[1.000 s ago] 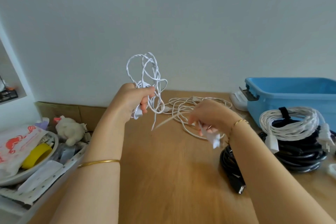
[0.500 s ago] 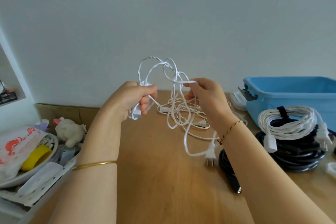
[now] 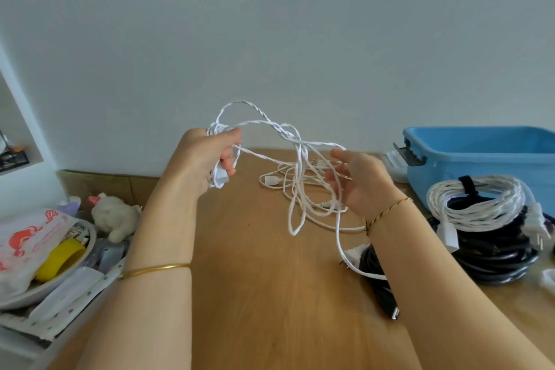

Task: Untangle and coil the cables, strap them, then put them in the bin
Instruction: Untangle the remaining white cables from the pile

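My left hand (image 3: 207, 159) is closed in a fist around the white twisted cable (image 3: 264, 122), gripping a bunch of its strands, with its white end block (image 3: 220, 179) poking out below my curled fingers. From that fist the cable arches up and across in tangled loops to my right hand (image 3: 359, 185), which is loosely spread and turned palm inward. Strands drape over and touch its fingers (image 3: 338, 155), and none is pinched. The rest hangs between my hands down to the wooden table (image 3: 270, 294). Farther right, a strapped white coil (image 3: 480, 204) sits just beside the blue bin (image 3: 480, 156).
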The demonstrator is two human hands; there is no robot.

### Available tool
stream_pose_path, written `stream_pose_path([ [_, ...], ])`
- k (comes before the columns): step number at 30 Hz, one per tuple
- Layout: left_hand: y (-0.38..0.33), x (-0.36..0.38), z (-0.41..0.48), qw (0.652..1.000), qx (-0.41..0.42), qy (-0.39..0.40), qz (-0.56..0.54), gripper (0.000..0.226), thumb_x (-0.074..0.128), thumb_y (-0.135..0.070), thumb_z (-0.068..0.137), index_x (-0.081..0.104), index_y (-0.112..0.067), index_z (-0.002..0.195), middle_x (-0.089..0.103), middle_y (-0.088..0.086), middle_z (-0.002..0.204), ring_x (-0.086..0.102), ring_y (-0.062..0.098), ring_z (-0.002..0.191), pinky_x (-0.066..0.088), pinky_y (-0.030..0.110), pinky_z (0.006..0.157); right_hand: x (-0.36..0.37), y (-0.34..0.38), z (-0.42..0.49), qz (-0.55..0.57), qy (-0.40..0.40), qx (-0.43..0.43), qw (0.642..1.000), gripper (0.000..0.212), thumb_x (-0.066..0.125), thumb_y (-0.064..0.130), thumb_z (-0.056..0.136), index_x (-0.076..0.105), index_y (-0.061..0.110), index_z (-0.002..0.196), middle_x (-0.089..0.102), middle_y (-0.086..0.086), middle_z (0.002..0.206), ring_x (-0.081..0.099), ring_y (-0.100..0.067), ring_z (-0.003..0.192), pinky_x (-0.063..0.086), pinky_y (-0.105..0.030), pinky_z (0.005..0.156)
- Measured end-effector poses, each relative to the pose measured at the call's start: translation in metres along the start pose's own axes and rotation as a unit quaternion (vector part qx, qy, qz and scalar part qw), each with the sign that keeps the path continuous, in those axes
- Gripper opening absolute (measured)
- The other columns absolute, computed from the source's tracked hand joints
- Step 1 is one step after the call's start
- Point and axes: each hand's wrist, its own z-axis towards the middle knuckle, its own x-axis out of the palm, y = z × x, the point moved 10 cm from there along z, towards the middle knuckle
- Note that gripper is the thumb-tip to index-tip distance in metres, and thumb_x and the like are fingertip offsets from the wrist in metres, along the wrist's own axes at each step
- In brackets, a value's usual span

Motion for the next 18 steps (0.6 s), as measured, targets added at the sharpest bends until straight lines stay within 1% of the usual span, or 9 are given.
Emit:
stream_pose_path([
  [3, 0.003, 0.015, -0.007, 0.992, -0.048, 0.107, -0.042, 0.011, 0.063, -0.009, 0.089, 0.055, -0.003, 0.084, 0.034, -0.004, 0.036, 0.035, 0.009, 0.031, 0.038, 0.017, 0.041, -0.004, -0.003, 0.005, -0.053, 0.008, 0.011, 0.999, 0.009, 0.047, 0.003, 0.085, 0.052, 0.010, 0.088, 0.044, -0.007, 0.074, 0.031, -0.012, 0.048, 0.022, -0.016, 0.033],
  [5, 0.005, 0.024, -0.015, 0.975, -0.084, 0.170, -0.112, 0.003, 0.056, -0.004, 0.090, 0.054, -0.004, 0.088, 0.030, -0.006, 0.038, 0.032, 0.006, 0.032, 0.037, 0.016, 0.038, -0.010, -0.006, 0.004, -0.038, -0.007, 0.018, 0.999, 0.012, 0.045, 0.002, 0.078, 0.049, 0.012, 0.081, 0.038, -0.003, 0.069, 0.023, -0.012, 0.048, 0.020, -0.017, 0.034],
  [7, 0.004, 0.025, -0.018, 0.957, -0.107, 0.193, -0.188, 0.012, 0.046, -0.004, 0.093, 0.054, -0.005, 0.085, 0.029, -0.009, 0.038, 0.030, 0.003, 0.032, 0.036, 0.015, 0.038, -0.023, -0.004, 0.005, -0.028, -0.049, 0.007, 0.998, 0.017, 0.044, -0.005, 0.075, 0.048, 0.011, 0.074, 0.035, 0.000, 0.065, 0.024, -0.011, 0.047, 0.023, -0.020, 0.035],
  [9, 0.004, 0.018, -0.014, 0.944, -0.120, 0.171, -0.254, 0.022, 0.038, -0.008, 0.095, 0.053, -0.009, 0.079, 0.027, -0.011, 0.036, 0.028, 0.005, 0.031, 0.034, 0.014, 0.038, -0.039, 0.002, 0.005, -0.018, -0.106, -0.028, 0.994, 0.026, 0.044, -0.014, 0.075, 0.052, 0.010, 0.071, 0.042, -0.001, 0.067, 0.032, -0.010, 0.050, 0.031, -0.020, 0.040],
  [11, 0.008, 0.006, -0.004, 0.948, -0.115, 0.103, -0.279, 0.022, 0.042, -0.011, 0.096, 0.054, -0.011, 0.077, 0.026, -0.011, 0.036, 0.027, 0.006, 0.030, 0.033, 0.012, 0.039, -0.046, 0.008, 0.002, -0.012, -0.140, -0.067, 0.988, 0.032, 0.043, -0.017, 0.080, 0.061, 0.008, 0.090, 0.050, -0.004, 0.072, 0.038, -0.009, 0.052, 0.035, -0.020, 0.047],
  [12, 0.009, -0.001, 0.000, 0.958, -0.096, 0.058, -0.263, 0.021, 0.047, -0.010, 0.095, 0.054, -0.010, 0.075, 0.026, -0.010, 0.036, 0.026, 0.005, 0.030, 0.033, 0.013, 0.039, -0.046, 0.011, 0.000, -0.017, -0.146, -0.083, 0.986, 0.035, 0.042, -0.016, 0.082, 0.061, 0.007, 0.100, 0.052, -0.006, 0.075, 0.040, -0.009, 0.053, 0.035, -0.020, 0.048],
  [14, 0.002, -0.013, 0.005, 0.979, -0.035, -0.012, -0.199, 0.024, 0.055, -0.003, 0.091, 0.050, -0.008, 0.068, 0.026, -0.008, 0.034, 0.027, 0.008, 0.030, 0.034, 0.014, 0.039, -0.042, 0.015, 0.001, -0.061, -0.137, -0.108, 0.983, 0.038, 0.039, -0.014, 0.084, 0.059, 0.008, 0.109, 0.056, -0.008, 0.086, 0.043, -0.009, 0.058, 0.036, -0.020, 0.051],
  [16, -0.005, -0.008, 0.003, 0.986, -0.007, -0.009, -0.167, 0.034, 0.059, 0.000, 0.088, 0.043, -0.011, 0.060, 0.026, -0.006, 0.035, 0.027, 0.009, 0.031, 0.035, 0.017, 0.040, -0.032, 0.023, 0.003, -0.160, -0.126, -0.149, 0.968, 0.038, 0.039, -0.008, 0.085, 0.059, 0.012, 0.111, 0.059, -0.007, 0.099, 0.050, -0.011, 0.070, 0.043, -0.024, 0.059],
  [18, -0.010, 0.008, -0.002, 0.987, -0.008, 0.038, -0.155, 0.039, 0.062, -0.001, 0.087, 0.041, -0.013, 0.057, 0.026, -0.005, 0.037, 0.027, 0.010, 0.032, 0.036, 0.018, 0.040, -0.010, 0.035, -0.005, -0.346, -0.113, -0.210, 0.908, 0.024, 0.044, 0.010, 0.087, 0.059, 0.023, 0.100, 0.063, -0.002, 0.099, 0.059, -0.019, 0.086, 0.051, -0.040, 0.078],
])
